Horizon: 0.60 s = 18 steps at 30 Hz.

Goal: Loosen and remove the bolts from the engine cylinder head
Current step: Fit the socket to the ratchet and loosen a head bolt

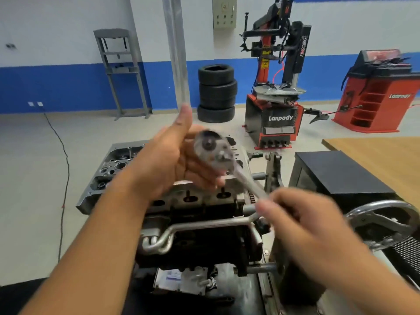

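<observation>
Both hands are raised over the engine in the middle of the frame, and between them they hold a ratchet wrench (223,163), blurred by motion. The right hand (302,214), at the lower right of centre, has its fingers curled round the wrench's handle. The left hand (172,160), at the centre, is spread behind the wrench's round head with its thumb pointing up and its fingers lying loosely straight under the head; whether they touch it cannot be told through the blur.

The cylinder head (118,169) sits on top of the engine block (204,228), just below and behind the hands, reaching toward the left of centre with its machined openings showing. No bolt can be made out clearly. A bent metal pipe (204,223) runs across the block's front. To the lower right is a steel handwheel (384,221), and above it a black box (336,171) beside a wooden worktop (375,153). At the top centre stands a stack of tyres (217,94), with a red and black tyre changer (277,87) to its right
</observation>
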Each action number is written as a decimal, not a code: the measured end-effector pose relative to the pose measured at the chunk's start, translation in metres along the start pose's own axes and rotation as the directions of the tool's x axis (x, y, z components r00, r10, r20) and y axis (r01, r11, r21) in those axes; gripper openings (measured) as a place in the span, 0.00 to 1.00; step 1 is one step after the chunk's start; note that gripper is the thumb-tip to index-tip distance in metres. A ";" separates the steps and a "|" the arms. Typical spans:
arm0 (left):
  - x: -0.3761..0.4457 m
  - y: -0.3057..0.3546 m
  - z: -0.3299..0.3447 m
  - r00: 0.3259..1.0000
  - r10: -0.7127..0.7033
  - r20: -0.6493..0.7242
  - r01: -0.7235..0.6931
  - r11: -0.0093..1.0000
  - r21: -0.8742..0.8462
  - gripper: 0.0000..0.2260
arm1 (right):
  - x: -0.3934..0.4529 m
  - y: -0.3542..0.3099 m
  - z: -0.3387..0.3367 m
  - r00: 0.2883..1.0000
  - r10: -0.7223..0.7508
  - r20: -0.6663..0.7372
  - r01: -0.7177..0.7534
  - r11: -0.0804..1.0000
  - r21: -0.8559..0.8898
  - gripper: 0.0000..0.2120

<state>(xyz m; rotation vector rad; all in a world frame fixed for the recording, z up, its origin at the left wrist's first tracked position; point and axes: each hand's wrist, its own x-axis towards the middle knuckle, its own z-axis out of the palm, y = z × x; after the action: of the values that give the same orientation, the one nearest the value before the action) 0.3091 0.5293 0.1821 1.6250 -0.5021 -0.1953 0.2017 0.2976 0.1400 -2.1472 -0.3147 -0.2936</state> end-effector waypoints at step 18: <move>0.096 -0.029 0.031 0.982 0.170 0.077 -0.181 0.767 0.615 0.15 | 0.083 -0.100 -0.142 0.976 0.195 0.097 -0.154 0.933 -0.324 0.22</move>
<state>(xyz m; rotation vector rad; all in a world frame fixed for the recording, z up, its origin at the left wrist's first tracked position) 0.3875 0.4609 0.1662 2.2077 -0.7863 0.1190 0.2331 0.2444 0.3217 -2.4979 -0.1529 -0.1081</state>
